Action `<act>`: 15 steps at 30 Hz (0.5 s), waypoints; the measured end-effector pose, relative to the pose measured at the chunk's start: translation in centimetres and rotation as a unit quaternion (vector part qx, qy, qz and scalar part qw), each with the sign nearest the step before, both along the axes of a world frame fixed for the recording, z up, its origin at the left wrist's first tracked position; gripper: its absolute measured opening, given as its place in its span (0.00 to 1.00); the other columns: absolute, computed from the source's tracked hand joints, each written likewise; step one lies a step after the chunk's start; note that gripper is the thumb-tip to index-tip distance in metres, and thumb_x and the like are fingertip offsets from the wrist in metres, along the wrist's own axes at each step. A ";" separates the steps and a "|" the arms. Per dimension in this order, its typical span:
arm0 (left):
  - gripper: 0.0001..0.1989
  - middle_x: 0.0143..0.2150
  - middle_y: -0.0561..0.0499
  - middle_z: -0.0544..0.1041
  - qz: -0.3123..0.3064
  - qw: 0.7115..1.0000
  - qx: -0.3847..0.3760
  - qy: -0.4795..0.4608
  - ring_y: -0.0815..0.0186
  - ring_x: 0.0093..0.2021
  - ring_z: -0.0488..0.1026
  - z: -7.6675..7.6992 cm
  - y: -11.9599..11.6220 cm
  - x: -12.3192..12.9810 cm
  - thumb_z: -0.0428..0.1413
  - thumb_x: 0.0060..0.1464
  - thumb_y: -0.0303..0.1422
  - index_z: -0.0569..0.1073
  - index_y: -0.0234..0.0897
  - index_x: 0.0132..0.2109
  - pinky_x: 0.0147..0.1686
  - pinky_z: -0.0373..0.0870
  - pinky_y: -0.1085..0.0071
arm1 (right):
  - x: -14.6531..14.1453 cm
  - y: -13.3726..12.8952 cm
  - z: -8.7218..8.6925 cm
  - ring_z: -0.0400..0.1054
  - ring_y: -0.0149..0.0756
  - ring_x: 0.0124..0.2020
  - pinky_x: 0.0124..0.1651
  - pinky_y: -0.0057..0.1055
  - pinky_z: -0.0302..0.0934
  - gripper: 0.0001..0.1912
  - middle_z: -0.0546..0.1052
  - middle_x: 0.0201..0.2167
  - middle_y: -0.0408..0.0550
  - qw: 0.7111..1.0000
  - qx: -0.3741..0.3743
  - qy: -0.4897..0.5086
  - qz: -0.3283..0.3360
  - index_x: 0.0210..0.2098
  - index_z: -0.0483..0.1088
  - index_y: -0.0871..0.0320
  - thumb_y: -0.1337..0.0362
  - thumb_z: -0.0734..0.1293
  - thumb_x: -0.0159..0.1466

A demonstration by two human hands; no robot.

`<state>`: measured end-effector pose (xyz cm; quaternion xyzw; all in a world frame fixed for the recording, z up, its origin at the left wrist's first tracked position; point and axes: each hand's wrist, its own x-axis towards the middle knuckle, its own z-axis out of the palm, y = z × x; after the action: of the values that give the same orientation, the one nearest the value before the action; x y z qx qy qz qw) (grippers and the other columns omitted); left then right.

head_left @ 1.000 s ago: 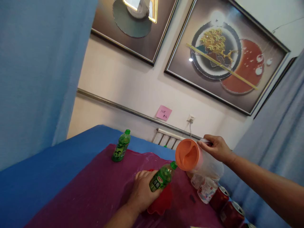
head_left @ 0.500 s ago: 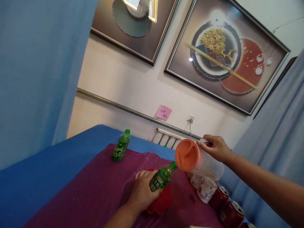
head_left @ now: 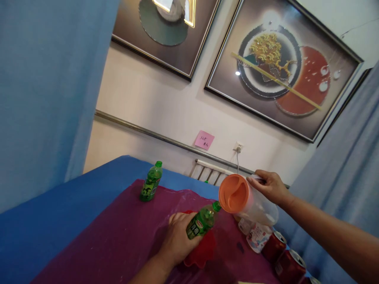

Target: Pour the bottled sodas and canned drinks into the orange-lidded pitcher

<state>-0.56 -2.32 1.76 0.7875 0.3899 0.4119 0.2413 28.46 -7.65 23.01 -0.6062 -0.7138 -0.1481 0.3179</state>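
Observation:
My left hand (head_left: 177, 238) is wrapped round a green-labelled bottle (head_left: 203, 221), which tilts to the right over a red scalloped dish (head_left: 203, 250). The dish is partly hidden by the hand and the bottle. My right hand (head_left: 271, 187) grips the handle of a clear plastic pitcher (head_left: 262, 207) with an orange lid (head_left: 233, 193). The pitcher lies tilted on its side in the air, lid toward the left, close to the bottle's green cap. A little pale liquid seems to lie in its lower part.
A second green bottle (head_left: 151, 181) stands upright at the back of the purple cloth (head_left: 124, 232). Along the right edge are a patterned clear container (head_left: 258, 237) and several dark red cans (head_left: 290, 266). Blue curtains (head_left: 50, 86) hang on both sides.
The pitcher has turned very slightly, with its base a touch lower. My left hand and the bottle are practically still.

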 end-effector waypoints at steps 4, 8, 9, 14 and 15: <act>0.24 0.48 0.50 0.81 -0.002 1.000 0.002 0.000 0.55 0.51 0.73 0.0 -0.1 0.0 0.65 0.45 0.31 0.78 0.46 0.52 0.55 0.61 0.57 | 1.1 0.3 -2.1 0.48 0.28 0.21 0.24 0.28 0.43 0.28 0.51 0.18 0.36 0.995 0.027 0.094 -0.007 0.18 0.55 0.54 0.41 0.66 0.60; 0.26 0.49 0.48 0.81 0.012 1.000 -0.018 -0.001 0.53 0.52 0.74 -0.3 0.3 0.2 0.67 0.44 0.34 0.78 0.44 0.53 0.57 0.62 0.57 | 2.4 0.5 -6.0 0.49 0.29 0.21 0.24 0.28 0.45 0.30 0.52 0.17 0.36 0.962 0.089 0.253 -0.060 0.18 0.55 0.53 0.37 0.67 0.58; 0.27 0.49 0.47 0.81 0.022 0.999 -0.033 -0.004 0.52 0.52 0.74 -0.4 0.4 0.2 0.67 0.43 0.34 0.78 0.43 0.54 0.57 0.63 0.56 | 2.7 0.5 -7.1 0.49 0.29 0.21 0.24 0.28 0.46 0.31 0.53 0.17 0.36 0.948 0.105 0.290 -0.079 0.18 0.55 0.53 0.36 0.67 0.57; 0.30 0.51 0.43 0.81 0.046 0.991 -0.115 -0.051 0.51 0.53 0.76 -0.8 1.4 0.5 0.67 0.42 0.34 0.78 0.38 0.55 0.56 0.69 0.58 | 2.7 0.6 -13.0 0.54 0.31 0.20 0.22 0.29 0.51 0.32 0.59 0.16 0.37 0.904 0.133 0.385 -0.133 0.20 0.58 0.52 0.31 0.61 0.61; 0.30 0.51 0.43 0.81 0.045 0.989 -0.125 -0.065 0.52 0.53 0.77 -0.8 1.6 0.5 0.67 0.41 0.34 0.78 0.38 0.55 0.56 0.70 0.58 | 2.5 0.6 -14.1 0.55 0.32 0.20 0.22 0.29 0.52 0.32 0.60 0.16 0.38 0.899 0.132 0.395 -0.134 0.20 0.58 0.52 0.31 0.60 0.62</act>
<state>-0.07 -0.75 0.93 0.7039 0.4570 0.4209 0.3441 30.93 -7.02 8.95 -0.6575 -0.4151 -0.0308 0.6280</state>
